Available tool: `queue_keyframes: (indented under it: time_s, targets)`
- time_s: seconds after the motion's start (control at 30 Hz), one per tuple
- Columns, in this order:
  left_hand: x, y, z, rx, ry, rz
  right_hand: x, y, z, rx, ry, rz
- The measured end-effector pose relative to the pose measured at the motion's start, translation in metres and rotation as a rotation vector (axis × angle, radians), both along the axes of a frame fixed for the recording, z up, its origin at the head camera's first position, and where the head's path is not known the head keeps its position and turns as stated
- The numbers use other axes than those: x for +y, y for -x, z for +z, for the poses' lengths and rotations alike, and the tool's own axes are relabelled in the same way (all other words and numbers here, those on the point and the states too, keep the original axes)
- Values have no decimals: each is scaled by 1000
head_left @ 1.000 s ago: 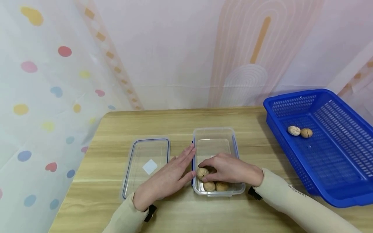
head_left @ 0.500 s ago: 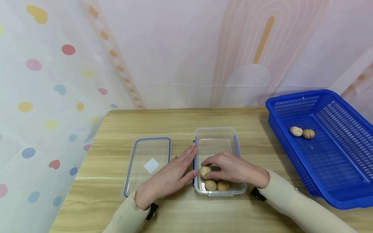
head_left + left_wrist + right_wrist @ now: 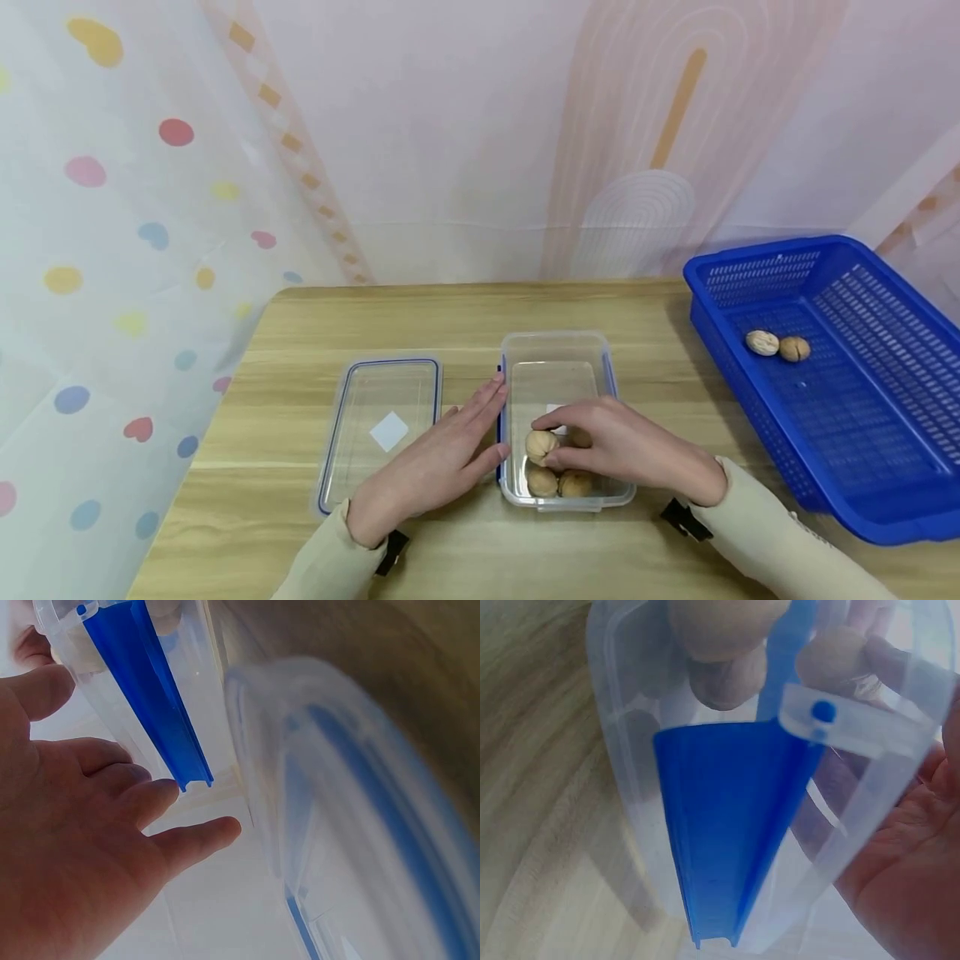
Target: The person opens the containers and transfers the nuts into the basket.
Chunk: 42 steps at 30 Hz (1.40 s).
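Note:
In the head view, my right hand (image 3: 611, 442) reaches into a clear plastic food container (image 3: 558, 336) and pinches a pale walnut (image 3: 541, 447) between thumb and fingers. Two walnuts lie along the container's near end, one of them a darker walnut (image 3: 576, 483). Another walnut (image 3: 580, 437) shows partly beneath the right hand. My left hand (image 3: 442, 458) lies along the container's left side with fingers extended. The left wrist view shows those fingers beside a blue clip (image 3: 150, 697) hanging on that side; a second blue clip (image 3: 724, 825) fills the right wrist view.
Left of the container lies its clear lid (image 3: 360, 442) with a blue seal, partly under the left hand. A blue plastic basket (image 3: 862, 467) stands at the right with two walnuts near its left wall. The wooden table (image 3: 420, 317) backs onto a patterned curtain.
My right hand has shifted slightly right with the pinched walnut, and a walnut beneath it now shows. The left hand stays at the container's side.

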<state>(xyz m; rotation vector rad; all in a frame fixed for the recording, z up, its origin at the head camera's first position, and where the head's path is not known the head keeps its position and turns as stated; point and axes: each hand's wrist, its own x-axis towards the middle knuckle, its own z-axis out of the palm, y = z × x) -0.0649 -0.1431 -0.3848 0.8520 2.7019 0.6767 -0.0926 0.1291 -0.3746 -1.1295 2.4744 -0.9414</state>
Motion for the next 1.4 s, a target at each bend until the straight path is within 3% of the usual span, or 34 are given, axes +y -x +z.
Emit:
queue_keyframes:
  time_s: [0.53,0.77,1.0,1.2,1.4]
  targets:
    - [1,-2,-3,53,9,2,27,-18,16,98,99,-116]
    - [2,-2,-3,52,15,6,38,-20,18,217,178,-144]
    - [3,0,-3,58,19,-4,50,-25,29,272,198,-184]
    - [4,1,-2,60,21,6,58,-25,35,356,243,-173]
    - [4,1,-3,61,35,13,65,-32,38,353,272,-214]
